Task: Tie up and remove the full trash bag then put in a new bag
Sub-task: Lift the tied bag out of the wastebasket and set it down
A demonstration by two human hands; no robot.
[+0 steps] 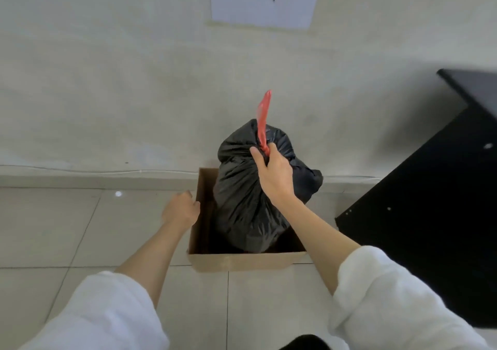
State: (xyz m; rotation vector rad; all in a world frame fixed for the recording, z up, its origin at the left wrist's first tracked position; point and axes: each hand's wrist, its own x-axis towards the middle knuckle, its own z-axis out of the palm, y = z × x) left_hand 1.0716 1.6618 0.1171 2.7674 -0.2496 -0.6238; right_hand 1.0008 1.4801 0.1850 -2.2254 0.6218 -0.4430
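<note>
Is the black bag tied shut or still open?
Tied shut: the black bag is cinched by a knotted red drawstring that the right hand grips; the left hand holds the cardboard box.

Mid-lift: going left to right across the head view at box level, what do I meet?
left hand → black trash bag → black furniture panel. The cardboard box and right hand overlap the bag, so both are omitted.

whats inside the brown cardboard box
A full black plastic trash bag, gripped at its red drawstring by the right hand. The bag and shadow hide the floor of the brown cardboard box.
</note>
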